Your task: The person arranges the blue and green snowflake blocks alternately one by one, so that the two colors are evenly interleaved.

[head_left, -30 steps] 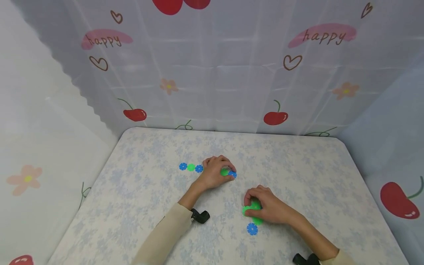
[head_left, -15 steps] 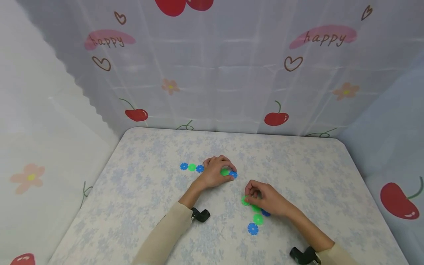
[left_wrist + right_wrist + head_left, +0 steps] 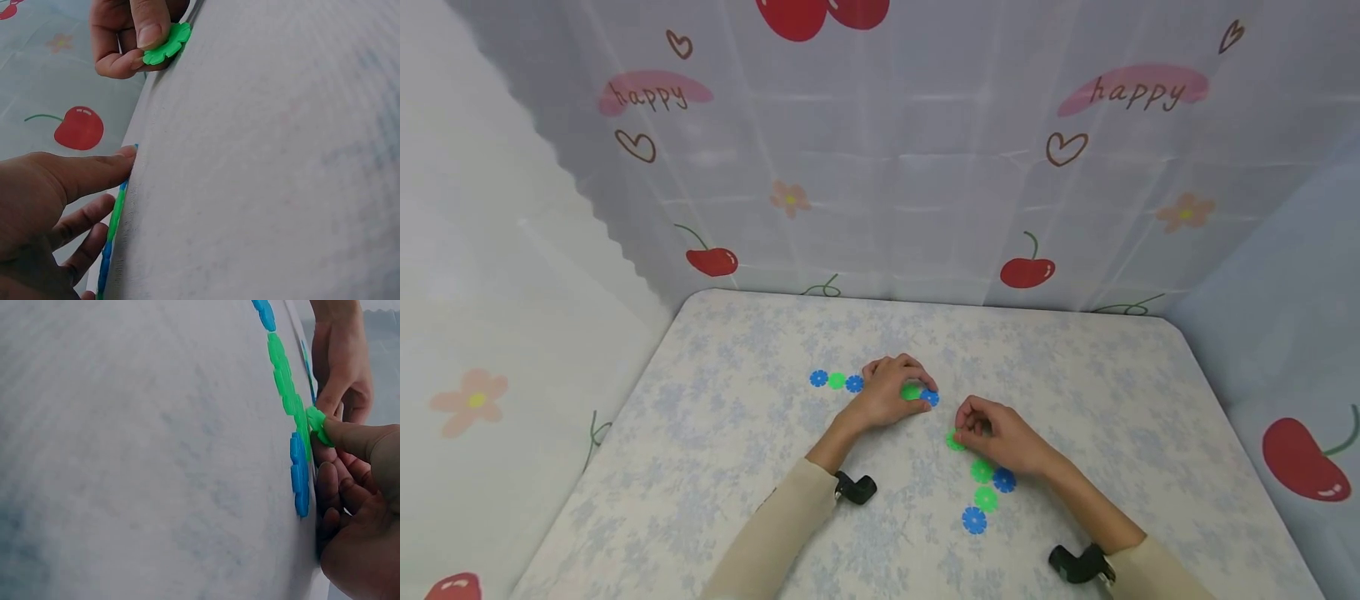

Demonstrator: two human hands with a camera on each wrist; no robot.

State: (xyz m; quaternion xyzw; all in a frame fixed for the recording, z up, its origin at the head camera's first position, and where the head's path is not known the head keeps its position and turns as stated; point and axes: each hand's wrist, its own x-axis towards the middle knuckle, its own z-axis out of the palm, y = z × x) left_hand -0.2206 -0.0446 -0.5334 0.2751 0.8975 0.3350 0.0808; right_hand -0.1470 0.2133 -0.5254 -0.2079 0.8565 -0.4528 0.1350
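In the head view my left hand (image 3: 891, 392) lies over a row of flat plastic snowflake discs. Its thumb and forefinger hold the blue disc (image 3: 930, 398) at the row's right end by its edges, beside a green disc (image 3: 912, 392). Part of the row is hidden under the palm. My right hand (image 3: 1003, 433) pinches a green snowflake disc (image 3: 319, 425) between thumb and finger, lifted off the table in the left wrist view. Below that hand lie two green discs (image 3: 982, 472) and two blue discs, one on the right (image 3: 1004, 480) and one nearest me (image 3: 974, 521).
The row's left end shows a blue disc (image 3: 818, 378), a green one (image 3: 837, 381) and another blue one (image 3: 854, 383). Everything lies on a pale patterned tabletop (image 3: 737, 467). Cherry-printed curtains (image 3: 895, 192) stand behind and at both sides.
My right hand has picked a green disc from the loose group and moved it away from me, up toward the row's end. The other loose discs have come into view. My left hand keeps its place.
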